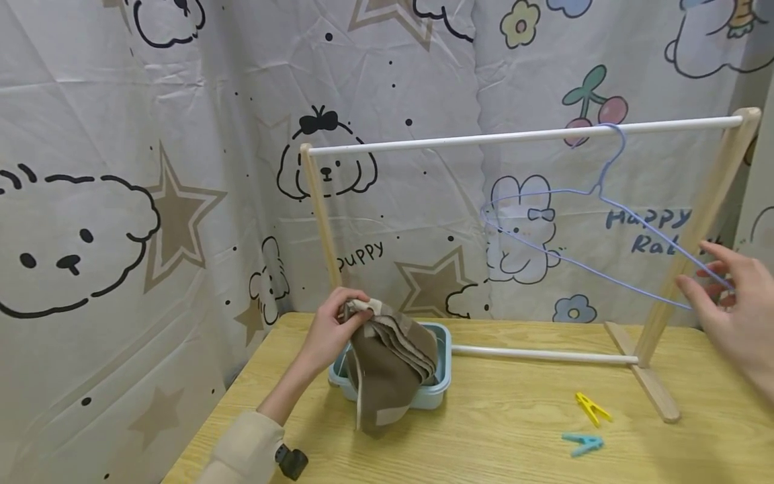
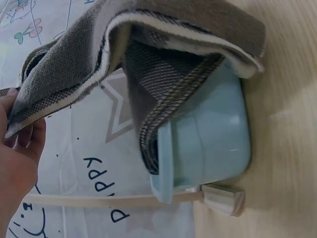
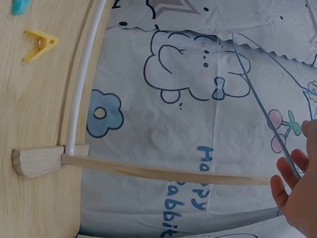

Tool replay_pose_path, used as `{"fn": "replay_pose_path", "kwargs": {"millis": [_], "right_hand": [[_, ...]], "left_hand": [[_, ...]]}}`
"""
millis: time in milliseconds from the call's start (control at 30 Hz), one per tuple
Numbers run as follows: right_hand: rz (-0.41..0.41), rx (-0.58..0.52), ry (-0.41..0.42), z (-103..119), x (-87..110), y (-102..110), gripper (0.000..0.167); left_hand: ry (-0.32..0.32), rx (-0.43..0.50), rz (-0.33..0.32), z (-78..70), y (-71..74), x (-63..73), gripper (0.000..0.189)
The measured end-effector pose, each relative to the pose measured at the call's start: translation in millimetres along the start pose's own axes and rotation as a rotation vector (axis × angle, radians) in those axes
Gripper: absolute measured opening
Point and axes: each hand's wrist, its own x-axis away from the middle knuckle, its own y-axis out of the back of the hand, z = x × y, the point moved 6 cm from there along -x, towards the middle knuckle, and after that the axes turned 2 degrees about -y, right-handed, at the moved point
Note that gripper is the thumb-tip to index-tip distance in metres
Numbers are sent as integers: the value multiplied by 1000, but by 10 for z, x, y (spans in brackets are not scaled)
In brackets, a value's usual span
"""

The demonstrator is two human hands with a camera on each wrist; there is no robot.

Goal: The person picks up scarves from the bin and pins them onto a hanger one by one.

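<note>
My left hand (image 1: 337, 316) pinches the top edge of a brown folded cloth (image 1: 387, 376) with cream patches, between thumb and fingers. The knitted weave and pale edging of the cloth (image 2: 64, 74) show up close in the left wrist view. Its lower part hangs in and over the front rim of a light blue plastic basin (image 1: 444, 329). At the right, my right hand (image 1: 740, 302) is around the right end of a thin lilac wire hanger (image 1: 641, 222), thumb and fingers apart. The hanger hooks over the white upper rod (image 1: 459, 141) of a wooden rack.
A yellow clothespin (image 1: 592, 409) and a blue clothespin (image 1: 583, 444) lie on the wooden table (image 1: 502, 430). The rack's right foot (image 1: 653, 393) and lower white rod (image 1: 544, 354) stand behind them. A printed curtain (image 1: 242, 87) hangs at the back and left.
</note>
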Motion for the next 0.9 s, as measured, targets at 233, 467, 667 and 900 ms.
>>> {"fn": "replay_pose_path", "kwargs": {"millis": [233,467,667,900], "right_hand": [[-58,3,59,140,-14,-12,28],[-91,-37,59,315,-29,-20,26],[-192,-87,16,383,-111,60,26],[-207,-63,43,617,-156,172,26]], "left_hand": [[-6,30,-18,252,38,66,17],[-9,41,-91,341,101,29,17],[-34,79,-186,76,136,-156,16],[-156,146,-276,-409,212,-453,18]]}}
